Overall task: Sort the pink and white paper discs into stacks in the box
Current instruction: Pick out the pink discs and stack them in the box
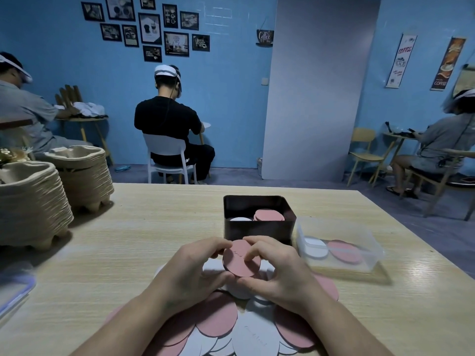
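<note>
Both hands hold a small stack of pink discs (240, 259) just above the table, in front of the black box (258, 231). My left hand (196, 268) grips the stack's left edge and my right hand (275, 268) pinches its right edge, one finger lying across its face. Inside the black box lie a white stack (240, 219) on the left and a pink stack (270, 215) on the right. Under my wrists spreads a loose heap of pink and white discs (231, 327).
A clear plastic box (370, 249) to the right of the black box holds a white and a pink stack. Piles of pulp cup trays (33, 201) stand at the table's left. A clear lid (12, 291) lies at the left edge. People sit at tables behind.
</note>
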Demonstrator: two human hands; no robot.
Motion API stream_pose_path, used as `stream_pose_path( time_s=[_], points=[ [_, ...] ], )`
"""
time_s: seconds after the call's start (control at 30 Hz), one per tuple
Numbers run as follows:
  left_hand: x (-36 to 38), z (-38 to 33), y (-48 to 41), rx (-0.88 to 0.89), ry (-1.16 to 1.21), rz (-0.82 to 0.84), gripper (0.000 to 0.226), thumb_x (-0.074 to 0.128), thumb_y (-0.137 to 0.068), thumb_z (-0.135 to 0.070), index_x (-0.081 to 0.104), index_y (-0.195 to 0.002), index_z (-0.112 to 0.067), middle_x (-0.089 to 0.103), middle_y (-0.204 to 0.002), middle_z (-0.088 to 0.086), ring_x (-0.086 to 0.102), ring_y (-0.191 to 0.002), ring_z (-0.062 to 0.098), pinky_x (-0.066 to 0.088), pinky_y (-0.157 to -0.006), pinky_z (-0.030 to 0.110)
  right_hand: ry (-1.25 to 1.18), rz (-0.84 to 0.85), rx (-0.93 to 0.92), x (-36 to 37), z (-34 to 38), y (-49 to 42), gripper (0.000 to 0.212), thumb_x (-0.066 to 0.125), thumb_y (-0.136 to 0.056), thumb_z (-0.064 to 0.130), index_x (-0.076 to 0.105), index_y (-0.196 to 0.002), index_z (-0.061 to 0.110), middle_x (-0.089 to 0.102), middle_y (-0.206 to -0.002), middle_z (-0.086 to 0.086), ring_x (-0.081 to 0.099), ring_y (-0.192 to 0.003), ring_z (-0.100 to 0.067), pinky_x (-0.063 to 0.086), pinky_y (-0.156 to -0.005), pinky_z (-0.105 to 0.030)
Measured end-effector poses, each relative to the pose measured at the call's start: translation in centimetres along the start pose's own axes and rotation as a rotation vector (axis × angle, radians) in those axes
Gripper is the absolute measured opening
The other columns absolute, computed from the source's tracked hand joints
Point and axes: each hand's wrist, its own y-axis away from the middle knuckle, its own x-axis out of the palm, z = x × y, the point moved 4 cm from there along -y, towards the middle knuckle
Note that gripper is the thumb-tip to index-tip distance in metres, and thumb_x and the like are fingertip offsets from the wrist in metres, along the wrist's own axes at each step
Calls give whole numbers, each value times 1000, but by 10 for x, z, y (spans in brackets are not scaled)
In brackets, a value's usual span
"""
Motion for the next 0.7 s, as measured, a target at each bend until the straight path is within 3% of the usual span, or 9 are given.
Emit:
stream_pose_path(
  time_s=[0.23,0.37,0.53,0.6,0.7],
  points=[
    [0,-7,-1,-12,-2,-6,44,72,-79,-43,58,-120,-39,59,-107,-41,56,-100,-17,44,-85,7,2,10,-6,-2,1,-3,36,88,-72,43,63,-87,22,65,-116,10,60,-119,-5,51,-94,-32],
    [-3,-10,-3,7,-1,3,45,73,-84,-40,61,-127,-34,64,-113,-30,59,-105,-8,49,-90,18,-14,7,-2,-9,3,-8,33,87,-70,40,63,-84,23,65,-111,12,63,-111,-10,55,-86,-34],
    [-17,-14,-15,56,-45,-87,35,64,-94,-41,63,-125,-23,64,-128,-16,61,-118,2,50,-94,21,-50,-104,31,-40,0,-21,29,88,-67,32,64,-80,20,72,-106,8,65,-110,-6,51,-79,-20],
    [-21,-9,-23,39,-119,-123,36,59,-94,-43,64,-123,-23,66,-128,-13,62,-119,6,52,-94,26,-11,-157,42,-59,-7,-34,29,86,-67,38,65,-80,23,73,-103,11,67,-106,-6,54,-82,-27],
    [-18,0,-35,24,-243,-98,44,54,-94,-48,64,-129,-23,64,-134,-11,60,-123,11,52,-99,30,47,-186,152,-80,-31,-57,33,82,-66,50,64,-79,25,71,-88,6,67,-86,-20,57,-79,-44]
  ],
)
